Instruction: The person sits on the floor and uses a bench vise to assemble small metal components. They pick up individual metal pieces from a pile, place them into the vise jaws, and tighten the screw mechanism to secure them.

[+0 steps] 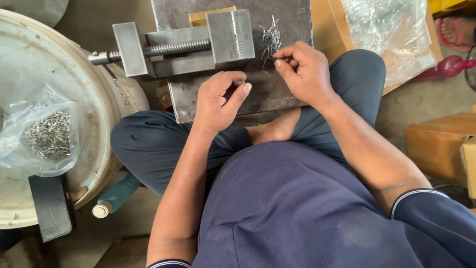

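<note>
Pins (270,39), a small loose heap of thin metal ones, lie on the steel plate (270,92) just above the right hand (303,74). Right grip: thumb and forefinger pinched shut at the heap's lower edge, fingertips (277,62) touching what looks like one pin; too small to confirm. Left hand (218,101) sits just left of and below the right, resting on the plate, fingers curled in, thumb (240,94) out; can't tell if it holds anything.

Steel vise (198,44) is directly above the left hand, screw running off to the left, sliding block just left of the pin heap. Yellow block (201,17) sits behind the vise.

Well left of both hands: white bucket (106,99) with a clear bag of pins (47,134) on its lid. Up and right of the right hand: second clear bag (391,32) on a cardboard sheet. Person sits cross-legged, dark trousers, plate across the lap.
</note>
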